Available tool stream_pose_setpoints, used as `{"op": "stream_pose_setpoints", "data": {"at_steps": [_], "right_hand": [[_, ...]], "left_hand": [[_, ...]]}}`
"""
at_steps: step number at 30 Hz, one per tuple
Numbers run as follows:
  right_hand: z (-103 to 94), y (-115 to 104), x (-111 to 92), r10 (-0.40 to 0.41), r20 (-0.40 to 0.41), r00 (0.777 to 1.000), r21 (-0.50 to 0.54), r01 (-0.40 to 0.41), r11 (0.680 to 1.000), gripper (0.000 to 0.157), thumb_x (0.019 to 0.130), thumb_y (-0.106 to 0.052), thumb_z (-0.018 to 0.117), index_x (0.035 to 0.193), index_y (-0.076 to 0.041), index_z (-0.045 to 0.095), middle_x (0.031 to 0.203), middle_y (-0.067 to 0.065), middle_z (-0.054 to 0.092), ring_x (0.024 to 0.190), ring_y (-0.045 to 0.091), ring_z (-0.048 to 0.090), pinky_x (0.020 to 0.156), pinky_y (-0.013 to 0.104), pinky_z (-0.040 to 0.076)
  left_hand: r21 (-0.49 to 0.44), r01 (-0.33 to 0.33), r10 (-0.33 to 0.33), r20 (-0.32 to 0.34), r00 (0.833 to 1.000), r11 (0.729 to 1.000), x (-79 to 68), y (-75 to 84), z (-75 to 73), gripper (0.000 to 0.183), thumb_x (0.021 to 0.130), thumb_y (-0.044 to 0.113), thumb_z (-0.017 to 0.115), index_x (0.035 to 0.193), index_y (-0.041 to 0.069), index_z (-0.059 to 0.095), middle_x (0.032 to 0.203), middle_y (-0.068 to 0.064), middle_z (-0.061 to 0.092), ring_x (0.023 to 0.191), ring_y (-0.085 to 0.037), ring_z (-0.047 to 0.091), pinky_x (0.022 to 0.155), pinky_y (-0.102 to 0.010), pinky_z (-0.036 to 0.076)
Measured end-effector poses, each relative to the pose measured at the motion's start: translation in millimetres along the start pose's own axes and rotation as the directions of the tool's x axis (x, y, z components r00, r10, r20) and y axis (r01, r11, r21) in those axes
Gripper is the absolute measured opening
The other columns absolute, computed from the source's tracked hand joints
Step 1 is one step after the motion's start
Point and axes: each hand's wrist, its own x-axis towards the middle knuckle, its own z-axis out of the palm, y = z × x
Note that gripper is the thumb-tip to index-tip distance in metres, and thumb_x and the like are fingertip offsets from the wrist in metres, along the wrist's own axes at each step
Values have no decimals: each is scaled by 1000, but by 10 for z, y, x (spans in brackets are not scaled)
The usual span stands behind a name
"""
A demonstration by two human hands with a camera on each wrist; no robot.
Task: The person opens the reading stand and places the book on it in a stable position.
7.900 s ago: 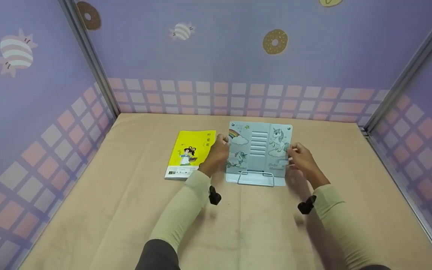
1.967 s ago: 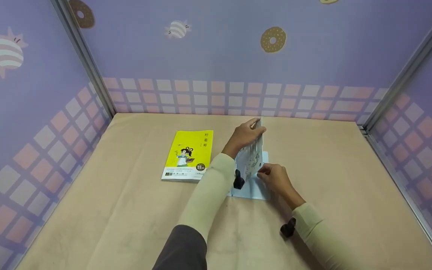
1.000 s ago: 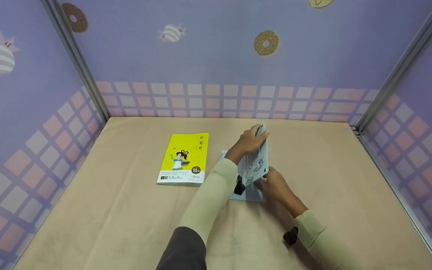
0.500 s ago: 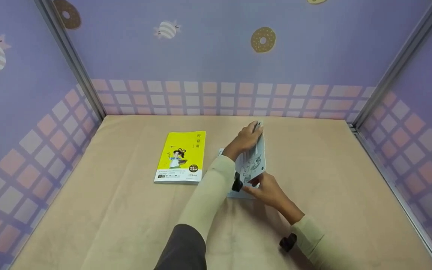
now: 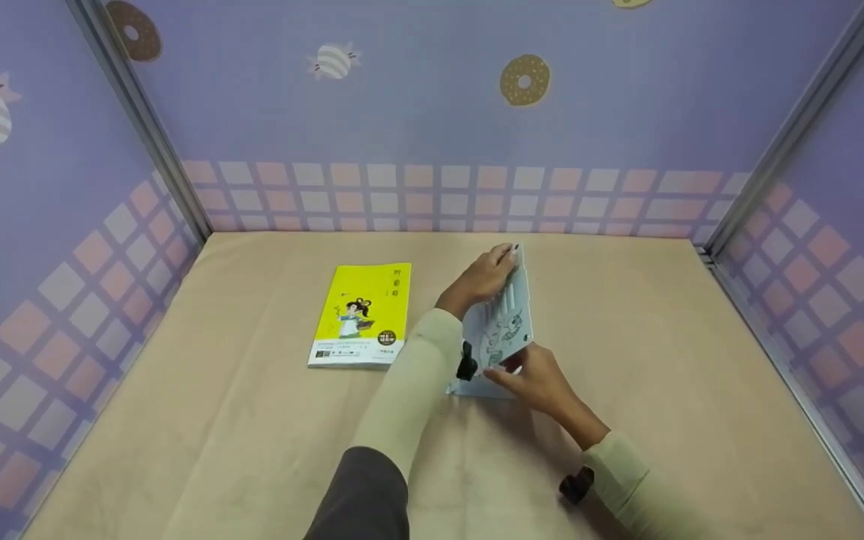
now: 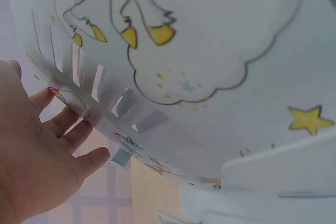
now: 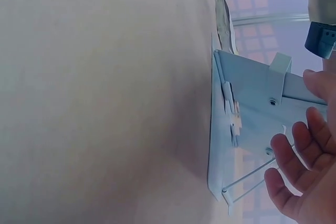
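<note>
A pale blue metal book stand (image 5: pixel 503 319) with unicorn drawings stands turned nearly side-on, its slotted panel raised above the base plate (image 5: pixel 481 388). At the panel's top edge, my left hand (image 5: pixel 481 277) holds it; the left wrist view shows the fingers (image 6: pixel 79 135) touching the rainbow-printed part. My right hand (image 5: pixel 541 379) is by the panel's lower corner, thumb and forefinger apart. In the right wrist view its fingers are loosely bent beside the wire rest (image 7: pixel 252 179) and a bracket (image 7: pixel 279 77), with nothing visibly gripped. Left of the stand lies a yellow book (image 5: pixel 363 315), flat.
A beige cloth (image 5: pixel 252 420) covers the table. Purple walls with a pink-and-white checked border (image 5: pixel 417 180) enclose its back and sides. Metal posts (image 5: pixel 139 120) stand at the back corners.
Since the first frame the stand has turned side-on. My left hand went from its left edge to the top, my right hand to the lower corner. Over the last half second little moved.
</note>
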Motion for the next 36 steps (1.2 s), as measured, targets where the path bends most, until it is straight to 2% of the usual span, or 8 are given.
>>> {"op": "stream_pose_setpoints", "data": {"at_steps": [5, 9, 13, 18, 23, 28, 32, 36], "right_hand": [[-1, -28, -14, -15, 11, 1000, 3, 15, 1000, 50, 87, -21, 81, 129, -4, 58, 103, 8, 71, 81, 14, 65, 66, 25, 54], [-26, -28, -21, 3, 13, 1000, -6, -3, 1000, 53, 87, -20, 81, 132, -5, 57, 106, 8, 71, 84, 15, 66, 68, 26, 55], [-109, 0, -15, 81, -2, 997, -13, -81, 997, 55, 87, -21, 81, 134, -6, 58, 105, 7, 71, 85, 18, 65, 68, 27, 55], [-283, 68, 9, 171, -33, 985, -24, -172, 985, 44, 87, -22, 80, 125, -7, 64, 100, 8, 71, 85, 21, 64, 69, 28, 53], [-433, 187, 41, 250, -73, 965, 0, -251, 968, 30, 90, -18, 76, 115, -6, 64, 99, 9, 67, 89, 23, 60, 71, 25, 50], [-530, 320, 95, 303, -164, 939, 20, -304, 953, 14, 94, -12, 70, 99, -5, 59, 97, 11, 63, 90, 23, 58, 70, 22, 47], [-583, 385, 140, 353, -206, 913, 62, -348, 936, 13, 96, -12, 67, 102, -5, 57, 102, 12, 64, 89, 22, 64, 70, 22, 51], [-601, 424, 176, 394, -226, 891, 104, -380, 919, 15, 99, -12, 64, 108, -5, 56, 106, 14, 63, 90, 24, 69, 71, 23, 55]], "left_hand": [[14, 0, 0, -1, 1000, 1000, -27, -17, -15, 60, 110, 45, 24, 162, 15, 25, 166, -11, 33, 154, -28, 32, 125, -45, 26], [8, 5, -5, -9, 1000, 1000, -36, -47, -44, 59, 110, 44, 26, 162, 15, 27, 165, -11, 34, 153, -28, 32, 125, -45, 27], [-6, 36, -36, -49, 998, 999, -36, -85, -120, 59, 110, 45, 28, 162, 16, 27, 165, -11, 34, 153, -30, 33, 124, -47, 28], [-8, 80, -80, -89, 993, 997, -58, -120, -242, 61, 109, 47, 30, 163, 18, 25, 165, -10, 34, 153, -30, 32, 124, -47, 28], [-27, 121, -124, -131, 984, 992, -111, -185, -353, 59, 108, 49, 34, 162, 24, 27, 163, -10, 39, 151, -30, 37, 122, -48, 31], [-70, 145, -154, -146, 977, 987, -176, -262, -421, 60, 106, 44, 44, 161, 25, 28, 161, -11, 39, 146, -29, 41, 119, -49, 35], [-152, 179, -199, -127, 972, 972, -242, -293, -451, 60, 104, 34, 51, 159, 27, 28, 162, -12, 38, 140, -30, 45, 115, -52, 38], [-186, 193, -218, -124, 968, 963, -300, -340, -466, 54, 103, 23, 50, 154, 27, 31, 153, -14, 47, 129, -30, 50, 111, -50, 41]]}}
